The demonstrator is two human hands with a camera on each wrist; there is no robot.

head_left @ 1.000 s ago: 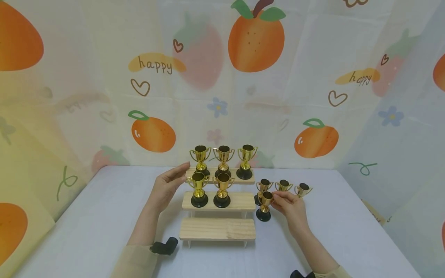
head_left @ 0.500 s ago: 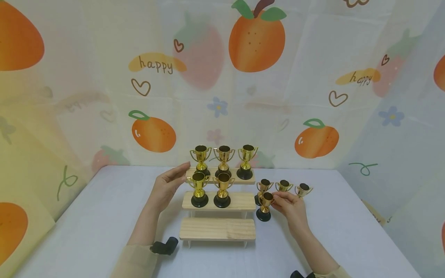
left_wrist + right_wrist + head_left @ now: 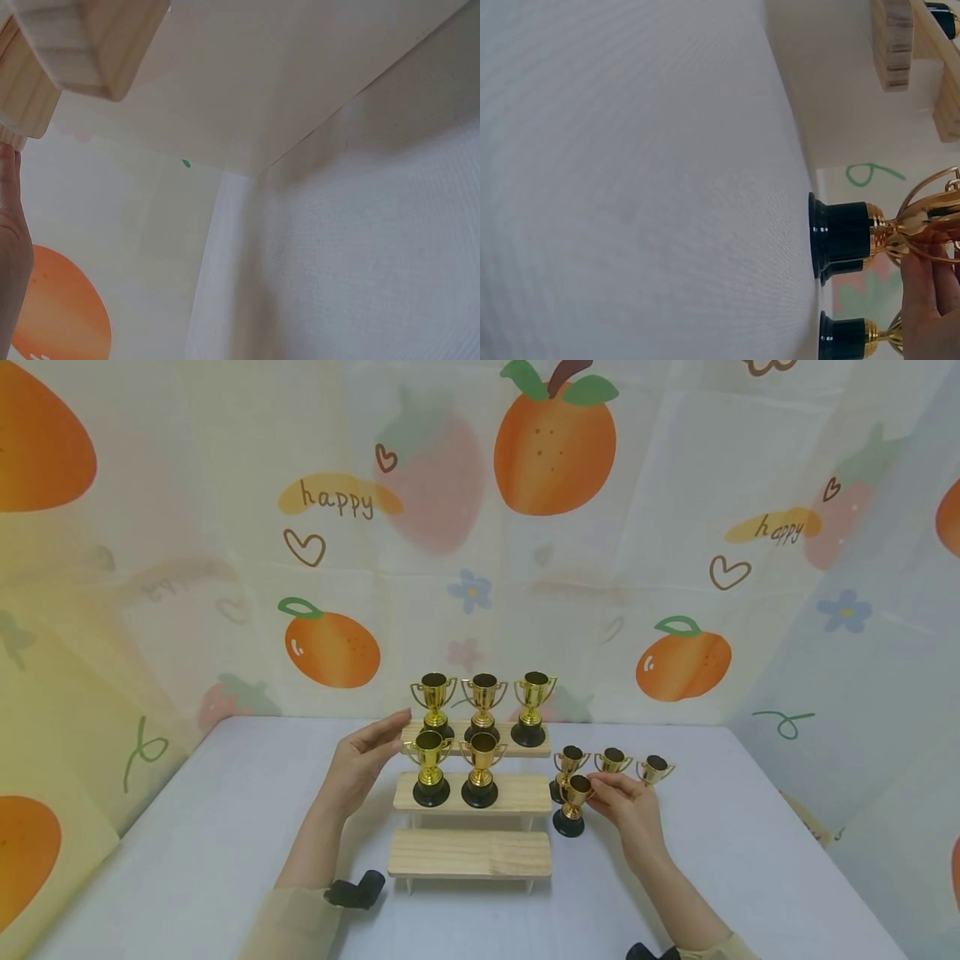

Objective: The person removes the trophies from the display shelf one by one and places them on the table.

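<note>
My right hand (image 3: 630, 814) pinches a small gold trophy cup (image 3: 573, 806) by its right side, near a handle. The cup stands upright on its black base; in the right wrist view that base (image 3: 847, 231) meets the white cloth. My left hand (image 3: 363, 768) has its fingers nearly straight against the left end of the top wooden step (image 3: 501, 750); the left wrist view shows the fingers (image 3: 9, 187) at a board end. Three trophies, including a middle one (image 3: 483, 697), stand on that step. Two more, one at right (image 3: 480, 772), stand on the middle step (image 3: 525, 793).
The lowest wooden step (image 3: 468, 854) is bare, on clear legs. Behind my right hand stand three more trophies: one nearest the rack (image 3: 570, 760), a middle one (image 3: 612, 760) and a rightmost one (image 3: 656, 768), partly hidden. A fruit-printed curtain (image 3: 480, 610) closes the back.
</note>
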